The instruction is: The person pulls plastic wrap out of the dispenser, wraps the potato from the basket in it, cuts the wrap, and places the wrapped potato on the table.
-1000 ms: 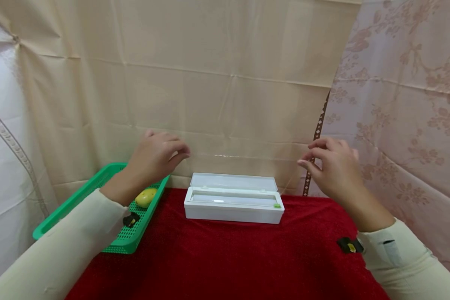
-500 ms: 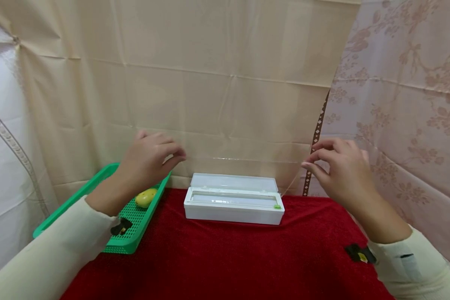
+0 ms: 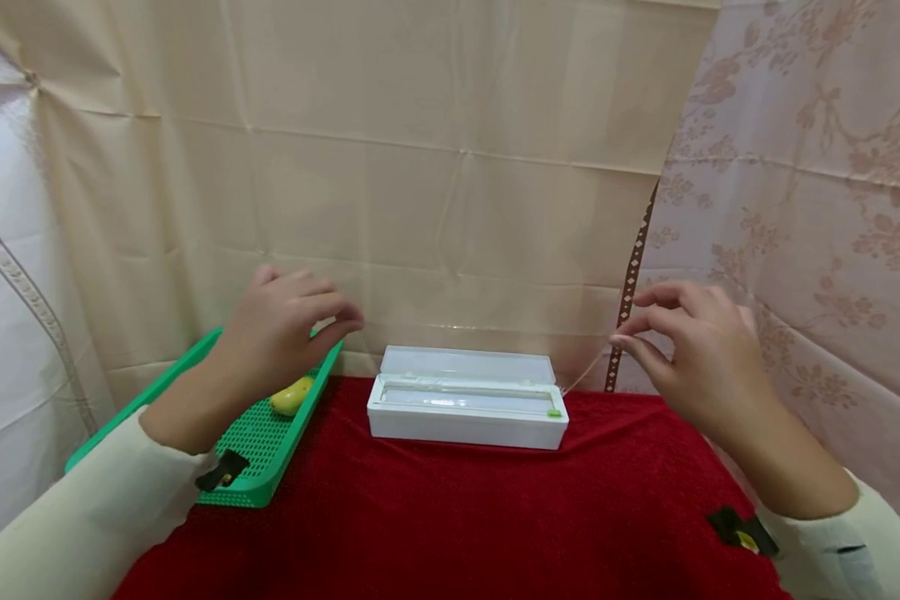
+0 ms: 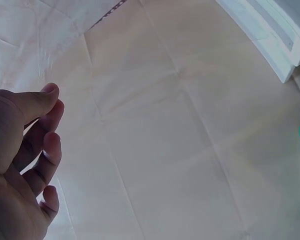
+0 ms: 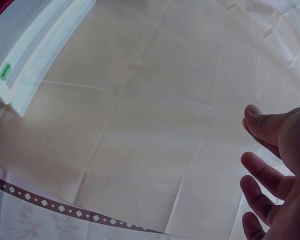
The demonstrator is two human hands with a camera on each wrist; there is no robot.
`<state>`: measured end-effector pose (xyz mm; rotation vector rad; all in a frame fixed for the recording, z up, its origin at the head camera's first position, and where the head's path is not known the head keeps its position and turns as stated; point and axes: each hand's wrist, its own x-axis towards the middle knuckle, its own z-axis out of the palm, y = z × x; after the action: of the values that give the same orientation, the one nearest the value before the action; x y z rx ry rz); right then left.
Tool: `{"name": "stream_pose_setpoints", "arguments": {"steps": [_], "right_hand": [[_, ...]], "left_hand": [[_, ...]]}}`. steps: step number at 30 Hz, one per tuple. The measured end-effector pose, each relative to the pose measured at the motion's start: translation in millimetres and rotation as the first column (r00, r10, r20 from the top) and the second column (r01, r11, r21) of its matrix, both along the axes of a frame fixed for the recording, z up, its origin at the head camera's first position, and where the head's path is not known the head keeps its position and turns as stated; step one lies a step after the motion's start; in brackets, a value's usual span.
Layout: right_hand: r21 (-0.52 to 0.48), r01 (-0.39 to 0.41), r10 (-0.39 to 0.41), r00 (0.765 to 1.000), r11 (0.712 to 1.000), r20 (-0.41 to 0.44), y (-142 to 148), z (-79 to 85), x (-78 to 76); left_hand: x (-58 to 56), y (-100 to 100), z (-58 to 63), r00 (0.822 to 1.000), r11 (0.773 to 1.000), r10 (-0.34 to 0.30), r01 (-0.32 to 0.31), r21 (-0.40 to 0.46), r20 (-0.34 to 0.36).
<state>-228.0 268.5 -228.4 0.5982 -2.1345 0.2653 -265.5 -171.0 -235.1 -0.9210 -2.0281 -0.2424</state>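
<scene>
A sheet of clear cling film (image 3: pixel 450 327) stretches between the two raised hands, showing mainly by its glints and its right edge. It runs down to a white cling film dispenser (image 3: pixel 468 427), whose lid (image 3: pixel 465 364) stands tilted back. At the film's left corner, my left hand (image 3: pixel 288 321) pinches it between thumb and forefinger. The opposite corner is pinched by my right hand (image 3: pixel 697 358), its other fingers loosely bent. Both wrist views show thumb and fingertip together at the film (image 5: pixel 257 75). A green slider (image 3: pixel 553 413) sits at the dispenser's right front.
A green perforated basket (image 3: pixel 262 450) stands to the left, partly behind the left forearm, with a yellow fruit (image 3: pixel 291 397) inside. Red cloth (image 3: pixel 450 517) covers the table. A beige curtain (image 3: pixel 420 208) hangs close behind, and a floral one (image 3: pixel 810 208) at the right.
The hands have moved apart, left hand leftward and right hand rightward, both slightly lower and nearer. The film's upper edge between them has dropped a little. Dispenser and basket have stayed put.
</scene>
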Motion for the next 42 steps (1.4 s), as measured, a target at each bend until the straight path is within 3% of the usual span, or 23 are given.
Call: {"name": "stream_pose_setpoints", "arguments": {"steps": [5,10,14,18,20,24,26,31,36,40,42], "right_hand": [[0.025,-0.013,0.014,1.000,1.000,-0.026,1,-2.1,10.4],[0.035,-0.041,0.042,0.998,0.999,-0.041,3,-7.2,23.5],[0.049,-0.087,0.090,0.994,0.995,-0.057,4,-16.2,33.4],[0.059,-0.171,0.173,0.984,0.984,-0.035,6,-29.1,43.8],[0.068,-0.206,0.207,0.978,0.976,-0.001,7,-36.6,49.9],[0.077,-0.197,0.188,0.976,0.977,0.114,11,-51.1,65.2],[0.069,-0.217,0.207,0.970,0.974,0.131,12,-59.4,70.5],[0.047,-0.264,0.254,0.955,0.963,0.153,14,-82.6,80.1],[0.060,-0.245,0.221,0.938,0.968,0.266,20,-105.1,86.1],[0.087,-0.236,0.186,0.905,0.968,0.383,23,-126.1,86.9],[0.098,-0.244,0.176,0.874,0.965,0.452,26,-138.7,86.4]], "left_hand": [[11.9,0,-0.6,1.000,1.000,-0.007,0.007,-0.011,-0.003],[24.4,-1,-4.6,0.998,0.998,-0.053,0.053,-0.016,-0.038],[35.1,-3,-13.9,0.993,0.994,-0.110,0.110,-0.003,-0.050],[44.6,-6,-27.1,0.985,0.985,-0.174,0.175,0.015,-0.017],[48.8,-7,-33.6,0.978,0.978,-0.210,0.210,0.014,-0.010],[58.5,-8,-44.8,0.961,0.961,-0.275,0.275,-0.004,0.010],[63.9,-9,-49.7,0.955,0.955,-0.295,0.296,-0.014,0.039],[76.1,-14,-64.1,0.942,0.951,-0.298,0.307,-0.035,0.156],[83.6,-18,-81.4,0.926,0.947,-0.294,0.317,-0.061,0.238],[85.2,-19,-99.8,0.908,0.929,-0.328,0.361,-0.087,0.262],[85.4,-19,-111.7,0.894,0.919,-0.347,0.384,-0.089,0.283]]}}
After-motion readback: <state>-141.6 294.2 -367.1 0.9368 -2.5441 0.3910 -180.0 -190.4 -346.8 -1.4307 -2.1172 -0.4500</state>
